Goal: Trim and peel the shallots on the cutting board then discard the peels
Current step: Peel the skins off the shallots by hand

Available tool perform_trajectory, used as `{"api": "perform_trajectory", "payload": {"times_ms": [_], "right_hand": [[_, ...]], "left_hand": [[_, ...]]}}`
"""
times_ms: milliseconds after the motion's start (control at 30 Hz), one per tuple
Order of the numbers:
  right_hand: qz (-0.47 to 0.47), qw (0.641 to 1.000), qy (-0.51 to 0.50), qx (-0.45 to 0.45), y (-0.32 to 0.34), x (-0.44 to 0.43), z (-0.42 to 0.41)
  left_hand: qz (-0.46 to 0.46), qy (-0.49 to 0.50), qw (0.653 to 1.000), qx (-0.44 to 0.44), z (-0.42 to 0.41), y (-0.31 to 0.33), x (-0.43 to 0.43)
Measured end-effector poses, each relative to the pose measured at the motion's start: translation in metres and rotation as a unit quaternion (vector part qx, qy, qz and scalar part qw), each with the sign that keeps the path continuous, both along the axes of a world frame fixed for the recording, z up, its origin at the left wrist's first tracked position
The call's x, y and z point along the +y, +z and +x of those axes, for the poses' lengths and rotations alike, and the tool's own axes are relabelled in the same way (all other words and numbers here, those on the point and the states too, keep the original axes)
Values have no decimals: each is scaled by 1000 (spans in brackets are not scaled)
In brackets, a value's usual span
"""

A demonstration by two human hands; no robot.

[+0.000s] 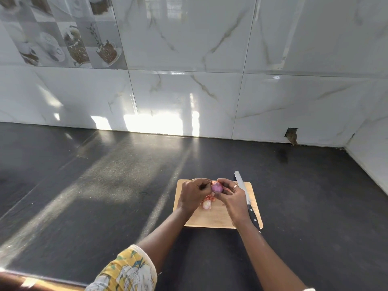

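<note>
A purple shallot (pixel 216 187) is held above the wooden cutting board (pixel 212 219). My right hand (pixel 232 198) grips it from the right, fingers curled around it. My left hand (pixel 193 195) pinches at the shallot's left side, where the skin is. Loose orange-pink peels (pixel 209 198) lie on the board under my hands. Just below them sits a pale peeled shallot (pixel 206 204). A long knife (pixel 245 196) with a black handle lies along the board's right side, blade pointing away from me.
The board sits on a dark countertop (pixel 105 185) with sunlit streaks. A white marble-tiled wall (pixel 210 80) runs along the back and turns at the right corner. A small hole (pixel 291 137) in the wall sits low at the back right.
</note>
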State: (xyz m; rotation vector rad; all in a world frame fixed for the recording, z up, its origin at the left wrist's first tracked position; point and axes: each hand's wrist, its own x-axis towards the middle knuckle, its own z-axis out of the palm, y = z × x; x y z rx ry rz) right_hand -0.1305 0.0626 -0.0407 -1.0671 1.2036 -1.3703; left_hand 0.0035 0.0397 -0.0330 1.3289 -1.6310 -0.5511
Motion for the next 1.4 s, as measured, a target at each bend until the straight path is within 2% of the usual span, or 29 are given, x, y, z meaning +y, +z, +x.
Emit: {"api": "perform_trajectory", "payload": {"times_ms": [300,500,733,933,1133,1400], "right_hand": [[0,1000,-7,10,-1,0,-2],[5,1000,-19,11,-4,2,-2],[13,999,-31,-12,0,1,-1],[30,997,-28,-58,3,1,0],[49,974,-9,-223,6,2,-2],[56,952,15,-300,10,-1,-3]], "left_hand": [[74,-58,989,113,3,-6,3],[40,-55,997,47,2,-5,2],[7,2,1000,-12,-6,-8,4],[66,23,997,-13,-7,-6,2],[97,45,993,-57,-1,-8,-1],[129,58,987,-70,1,-13,-4]]}}
